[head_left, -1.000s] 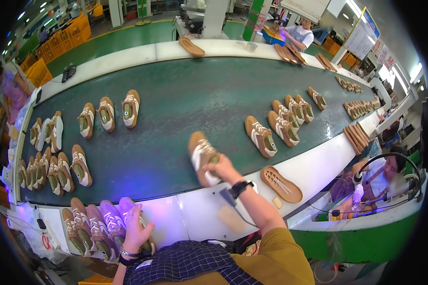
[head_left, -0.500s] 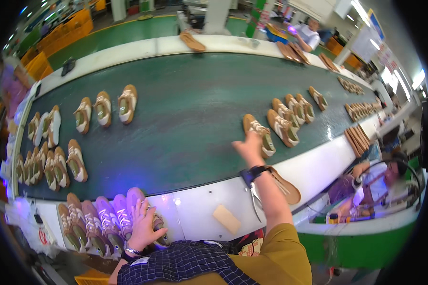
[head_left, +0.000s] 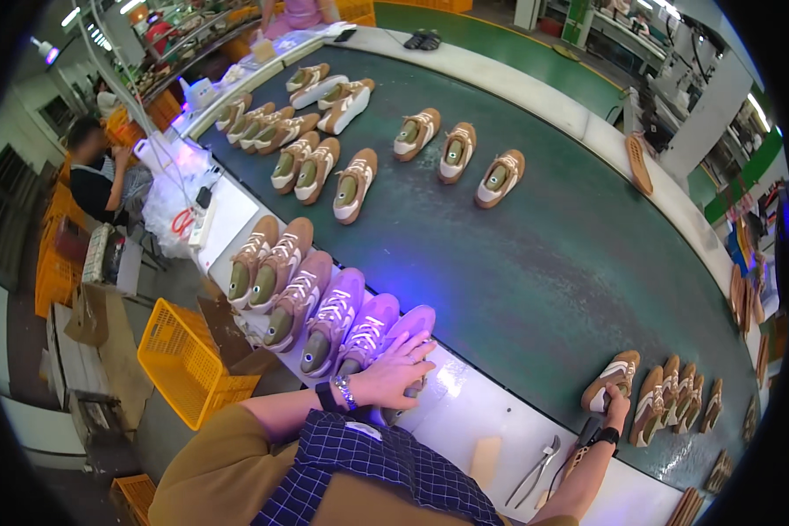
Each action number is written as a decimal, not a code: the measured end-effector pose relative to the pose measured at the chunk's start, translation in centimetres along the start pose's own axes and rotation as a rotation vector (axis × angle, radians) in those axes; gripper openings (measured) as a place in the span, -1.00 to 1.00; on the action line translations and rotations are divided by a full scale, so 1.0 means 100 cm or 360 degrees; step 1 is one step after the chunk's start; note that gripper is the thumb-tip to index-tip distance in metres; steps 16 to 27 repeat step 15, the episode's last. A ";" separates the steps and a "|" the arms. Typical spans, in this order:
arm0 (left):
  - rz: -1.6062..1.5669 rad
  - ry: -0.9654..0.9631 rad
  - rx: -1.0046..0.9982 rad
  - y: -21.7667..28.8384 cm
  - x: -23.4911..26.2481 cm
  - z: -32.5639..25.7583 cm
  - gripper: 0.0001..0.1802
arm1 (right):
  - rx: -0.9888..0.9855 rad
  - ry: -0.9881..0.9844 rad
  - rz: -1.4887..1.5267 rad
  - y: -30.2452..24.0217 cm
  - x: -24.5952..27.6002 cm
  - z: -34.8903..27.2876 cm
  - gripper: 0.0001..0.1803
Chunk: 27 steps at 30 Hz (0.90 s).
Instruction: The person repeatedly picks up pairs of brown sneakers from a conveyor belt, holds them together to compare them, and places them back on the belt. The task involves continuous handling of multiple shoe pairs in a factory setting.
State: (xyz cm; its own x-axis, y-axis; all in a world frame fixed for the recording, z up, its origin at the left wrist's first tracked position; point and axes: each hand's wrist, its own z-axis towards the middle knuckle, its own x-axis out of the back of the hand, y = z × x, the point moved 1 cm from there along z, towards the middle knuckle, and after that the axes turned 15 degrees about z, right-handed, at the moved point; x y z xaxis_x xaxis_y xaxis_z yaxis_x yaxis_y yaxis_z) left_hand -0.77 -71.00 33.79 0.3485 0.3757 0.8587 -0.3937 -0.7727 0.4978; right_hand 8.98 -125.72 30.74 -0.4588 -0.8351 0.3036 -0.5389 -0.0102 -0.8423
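Observation:
My left hand [head_left: 396, 373] lies over the nearest sneaker [head_left: 415, 321] in a row along the white ledge. Its fingers are stretched out and somewhat apart, touching the shoe's upper. Farther right, my right hand [head_left: 618, 410] has closed on the heel end of a tan and white sneaker [head_left: 609, 379] at the near side of the green conveyor belt [head_left: 517, 280]. That shoe's toe points away from me; part of its heel is hidden by the fingers. Purple light tints several shoes in the ledge row, including a laced sneaker [head_left: 335, 314].
On the white ledge [head_left: 451, 412] lie pliers [head_left: 535, 472] and a beige pad [head_left: 486, 460]. More sneakers [head_left: 357, 186] stand on the belt's far left, others [head_left: 666, 394] right of my right hand. A yellow crate [head_left: 180, 359] sits at left, near a seated person [head_left: 96, 171].
The view has swung to the left. My right hand has gone from spread fingers over a sneaker to a grip on its heel end. My left hand stays on the ledge row.

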 end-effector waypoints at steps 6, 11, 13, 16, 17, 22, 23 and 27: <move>-0.0059 0.0160 0.0077 -0.002 -0.011 -0.003 -0.08 | 0.0101 -0.0640 0.0301 0.003 -0.096 -0.099 -0.66; -0.0086 0.0270 0.0279 0.003 -0.021 -0.017 0.07 | 0.0237 -0.1022 -0.0632 0.007 -0.195 -0.244 -0.42; 0.0058 0.0163 0.0291 0.008 -0.015 -0.017 0.09 | 0.0447 -0.1175 -0.0674 0.018 -0.215 -0.287 -0.30; 0.0102 0.0142 0.0261 0.007 -0.019 -0.022 0.11 | 0.0430 -0.1212 -0.0915 0.018 -0.222 -0.300 -0.25; 0.0102 0.0142 0.0261 0.007 -0.019 -0.022 0.11 | 0.0430 -0.1212 -0.0915 0.018 -0.222 -0.300 -0.25; 0.0102 0.0142 0.0261 0.007 -0.019 -0.022 0.11 | 0.0430 -0.1212 -0.0915 0.018 -0.222 -0.300 -0.25; 0.0102 0.0142 0.0261 0.007 -0.019 -0.022 0.11 | 0.0430 -0.1212 -0.0915 0.018 -0.222 -0.300 -0.25; 0.0102 0.0142 0.0261 0.007 -0.019 -0.022 0.11 | 0.0430 -0.1212 -0.0915 0.018 -0.222 -0.300 -0.25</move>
